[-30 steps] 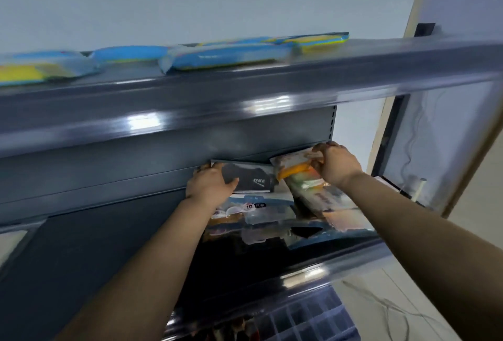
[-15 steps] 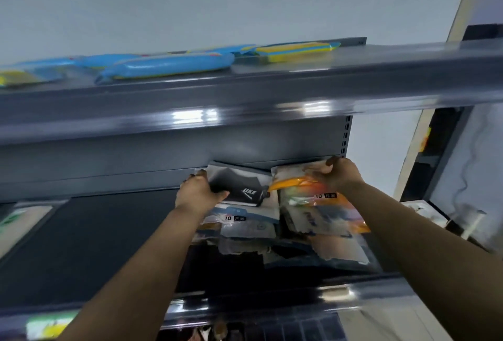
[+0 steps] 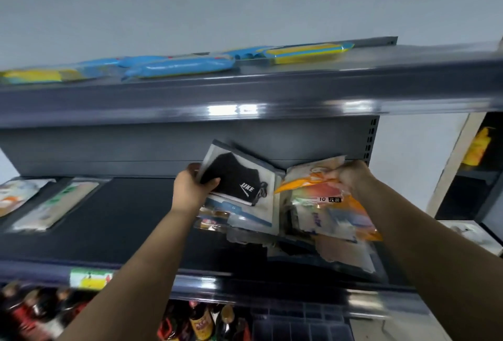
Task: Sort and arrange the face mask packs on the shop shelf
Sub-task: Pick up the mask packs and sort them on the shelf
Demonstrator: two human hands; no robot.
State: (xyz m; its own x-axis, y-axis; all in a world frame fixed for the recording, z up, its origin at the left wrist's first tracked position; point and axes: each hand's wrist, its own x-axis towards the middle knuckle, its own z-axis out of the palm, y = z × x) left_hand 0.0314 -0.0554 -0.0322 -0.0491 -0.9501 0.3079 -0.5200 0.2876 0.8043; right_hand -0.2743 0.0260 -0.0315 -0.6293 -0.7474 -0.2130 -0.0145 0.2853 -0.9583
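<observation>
Your left hand grips the black mask pack, a clear flat pouch holding a black face mask with white lettering; your thumb is curled across its front at the lower left corner and your fingers wrap behind its left edge. The pack is lifted and tipped up toward you, its long axis running from upper left to lower right, and its top edge points at the dark back panel of the middle shelf. It sits at the top of a loose stack of mask packs lying on the right half of that shelf. Your right hand pinches the upper right corner of the orange mask pack, fingers bunched tight on the plastic; this pouch runs roughly left to right and its left end dips slightly, touching the black pack's right edge. Beneath it is a second untidy pile of packs, one marked with a "10" label. Further left on the same shelf, well apart from your hands, two flat packs lie side by side. On the top shelf blue and yellow packages lie in a row. Blurred bottles stand on the level below.
</observation>
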